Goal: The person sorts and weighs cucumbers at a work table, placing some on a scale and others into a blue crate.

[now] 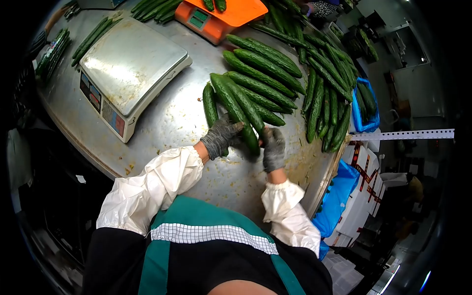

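Observation:
Both my hands wear grey gloves and are closed about the near ends of long dark green cucumbers [233,105] on the metal table [182,132]. My left hand [220,136] presses against them from the left, where a shorter cucumber [210,104] runs partly under it. From the right, my right hand [274,149] has its fingers curled at the end of another cucumber [250,110]; its fingertips are partly hidden. Just beyond the hands, several more cucumbers [268,69] lie side by side in a slanted row.
A white scale [135,64] stands left, and an orange scale [206,22] carrying cucumbers is at the back. A cucumber heap [327,98] covers the right side. Past the table edge are a blue-lined crate [366,105] and white boxes [361,196]. Another person's arm [53,19] shows far left.

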`<state>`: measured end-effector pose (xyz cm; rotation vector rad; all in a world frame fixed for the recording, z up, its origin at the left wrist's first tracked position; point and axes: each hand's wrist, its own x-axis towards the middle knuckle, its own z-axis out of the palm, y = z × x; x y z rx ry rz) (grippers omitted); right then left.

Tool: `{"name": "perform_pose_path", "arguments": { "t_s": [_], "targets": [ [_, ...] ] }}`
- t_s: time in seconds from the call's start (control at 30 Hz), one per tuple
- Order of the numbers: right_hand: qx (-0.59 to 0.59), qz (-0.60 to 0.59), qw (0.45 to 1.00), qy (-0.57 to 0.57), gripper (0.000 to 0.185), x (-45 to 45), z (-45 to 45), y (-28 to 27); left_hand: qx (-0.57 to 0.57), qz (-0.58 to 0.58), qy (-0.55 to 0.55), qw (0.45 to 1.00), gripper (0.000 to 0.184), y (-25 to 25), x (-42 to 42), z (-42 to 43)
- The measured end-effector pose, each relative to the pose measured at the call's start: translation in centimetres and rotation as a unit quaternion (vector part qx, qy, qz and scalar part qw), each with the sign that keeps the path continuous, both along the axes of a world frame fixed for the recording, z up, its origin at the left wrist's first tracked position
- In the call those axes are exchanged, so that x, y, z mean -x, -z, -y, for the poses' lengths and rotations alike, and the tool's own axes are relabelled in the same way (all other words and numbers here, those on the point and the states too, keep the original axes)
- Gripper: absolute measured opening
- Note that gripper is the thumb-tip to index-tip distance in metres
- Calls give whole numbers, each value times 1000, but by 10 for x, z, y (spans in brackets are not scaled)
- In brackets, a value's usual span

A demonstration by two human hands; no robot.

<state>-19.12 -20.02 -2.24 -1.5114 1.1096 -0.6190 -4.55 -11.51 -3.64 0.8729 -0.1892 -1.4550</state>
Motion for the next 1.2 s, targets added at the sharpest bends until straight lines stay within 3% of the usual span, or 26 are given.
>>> {"name": "perform_pose_path", "arguments": {
  "t_s": [0.07,0.13,0.2,0.3,0.43,0.53,0.6,0.67,0.73,0.8,0.87,1.07,1.2],
  "targets": [
    [77,21,996,39,29,-6,-34,-3,18,-23,-12,999,60,10,2,2],
    [199,10,978,64,23,-15,-59,1,24,53,-90,994,64,0,7,1],
    [140,30,987,76,29,-17,-74,-7,-10,65,-137,988,65,-30,14,-6],
    [313,-11,949,28,31,-25,-82,-10,-15,161,-276,948,61,-48,15,-8],
    [443,-12,896,-19,30,-44,-88,-34,-35,205,-288,935,57,-75,0,-18],
    [452,14,888,-81,33,-63,-100,-66,-1,302,-318,899,56,-99,-30,-28],
    [434,44,888,-144,50,-68,-107,-73,-35,533,-268,802,66,-118,-74,-39],
    [435,50,883,-168,55,-67,-111,-77,-61,503,-147,850,75,-176,-114,-64],
    [446,50,880,-158,54,-66,-109,-73,-167,619,-122,758,82,-176,-160,-75],
    [411,6,898,-154,51,-63,-109,-71,-319,675,-25,665,85,-198,-193,-85],
    [409,5,901,-142,48,-60,-109,-61,-349,714,35,606,87,-181,-236,-92],
    [393,-24,908,-142,44,-48,-111,-44,-399,751,120,513,85,-154,-292,-104],
    [349,-44,928,-124,39,-39,-112,-46,-358,748,133,543,85,-132,-321,-107]
  ]
}}
